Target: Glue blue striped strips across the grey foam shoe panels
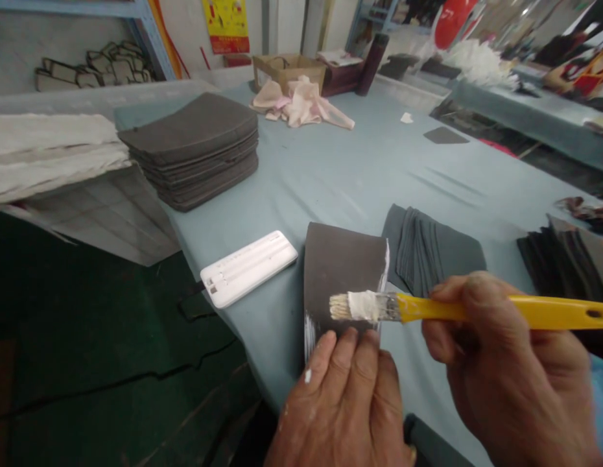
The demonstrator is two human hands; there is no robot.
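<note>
My right hand [496, 363] is closed round the yellow handle of a brush [428, 308] whose bristles are caked with white glue. The bristles rest on a dark grey piece of material [340, 266] lying flat on the table, with white glue streaks along its right and lower left edges. My left hand [345, 402] lies flat with its fingers together, pressing down the near edge of that piece. A spot of white glue sits on one finger.
A fanned stack of grey pieces [428, 250] lies just right of the glued one, more dark pieces [568, 259] further right. A white power bank [248, 267] lies near the table's left edge. A tall stack of dark pieces [194, 149], pink cloth [301, 104] and a cardboard box [286, 68] stand behind.
</note>
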